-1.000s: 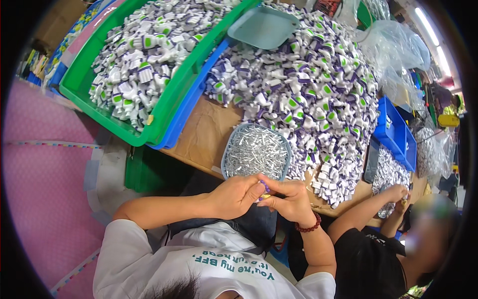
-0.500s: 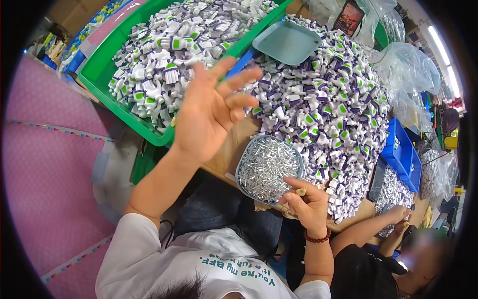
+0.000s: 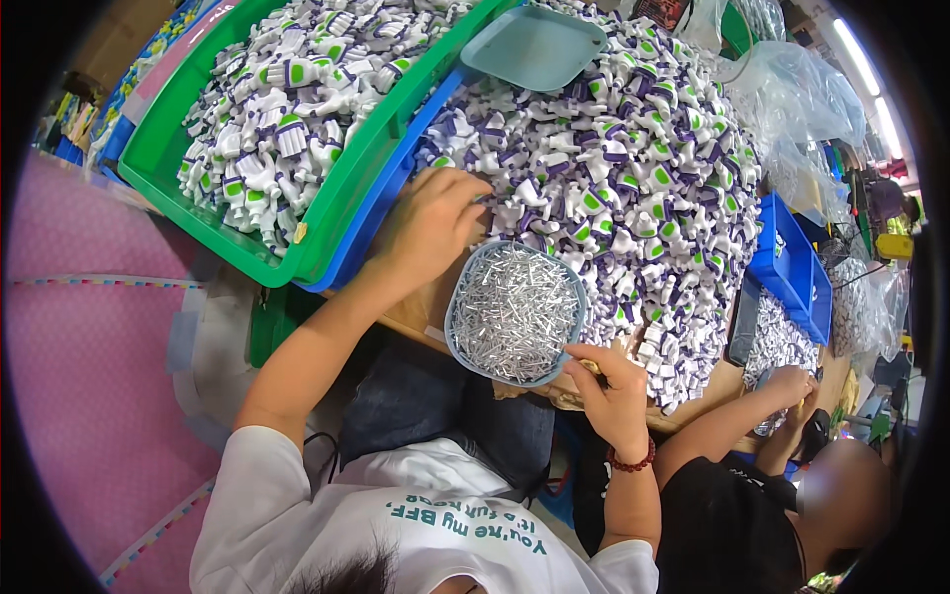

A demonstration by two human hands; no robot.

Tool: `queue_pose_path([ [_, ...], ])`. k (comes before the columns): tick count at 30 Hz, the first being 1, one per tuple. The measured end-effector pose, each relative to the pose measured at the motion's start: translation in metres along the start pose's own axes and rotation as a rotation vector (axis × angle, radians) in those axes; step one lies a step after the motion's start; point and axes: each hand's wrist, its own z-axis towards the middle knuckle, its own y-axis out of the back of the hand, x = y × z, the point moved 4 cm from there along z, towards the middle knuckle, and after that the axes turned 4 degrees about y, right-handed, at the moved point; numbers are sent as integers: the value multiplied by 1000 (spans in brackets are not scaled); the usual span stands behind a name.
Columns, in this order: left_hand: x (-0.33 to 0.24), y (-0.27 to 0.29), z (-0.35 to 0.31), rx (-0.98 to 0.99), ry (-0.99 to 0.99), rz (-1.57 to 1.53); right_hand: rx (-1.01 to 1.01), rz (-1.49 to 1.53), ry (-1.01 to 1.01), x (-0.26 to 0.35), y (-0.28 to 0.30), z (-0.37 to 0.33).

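My left hand [image 3: 432, 228] is at the near left edge of a big heap of small white and purple plastic toy parts [image 3: 633, 198] with green patches. Its fingers are bent and closed; what they grip, if anything, is hidden. A grey-blue bowl [image 3: 450, 342] full of short silvery metal pins [image 3: 515, 307] stands in front of the heap. At the bowl's near right rim, my right hand [image 3: 614, 396] has thumb and forefinger pinched together, and I cannot make out what lies between them. A yellowish covering shows on one of its fingers.
At the left stands a green tray [image 3: 287, 267] of similar parts over a blue one [image 3: 346, 252]. An empty-looking grey-blue scoop tray [image 3: 534, 48] rests on the heap. Blue bins [image 3: 792, 267] and a co-worker's hands [image 3: 797, 396] are at the right.
My left hand has swung from beside the green tray, fingers spread, down to the heap's edge and curled. My right hand stays by the bowl, fingers pinched closer. The whole view has shifted slightly.
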Motion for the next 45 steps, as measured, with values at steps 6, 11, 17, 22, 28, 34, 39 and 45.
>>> queue_pose_path([
  [6, -14, -34, 28, 19, -15, 16, -71, 61, -23, -13, -1, -5],
  [11, -12, -45, 37, 41, 74, 102, -99, -96, 40, -10, -1, 0],
  [17, -12, -30, 31, -114, 242, -407, -51, -324, 163, -12, -18, 6],
  [22, -33, -7, -7, 215, 585, -1150, -2, -505, 164, -10, -28, 15],
  [28, -48, -4, -67, 412, 775, -1221, 72, -532, 190, -12, -27, 20],
  [34, -59, -12, -94, 514, 805, -1282, -30, -296, 177, -8, -17, 19],
  [39, -73, -20, -92, 628, 680, -1077, -76, -100, 221, 9, -9, 20],
  [45, -83, -29, -93, 702, 637, -1143, -47, 287, 116, 18, -4, 18],
])
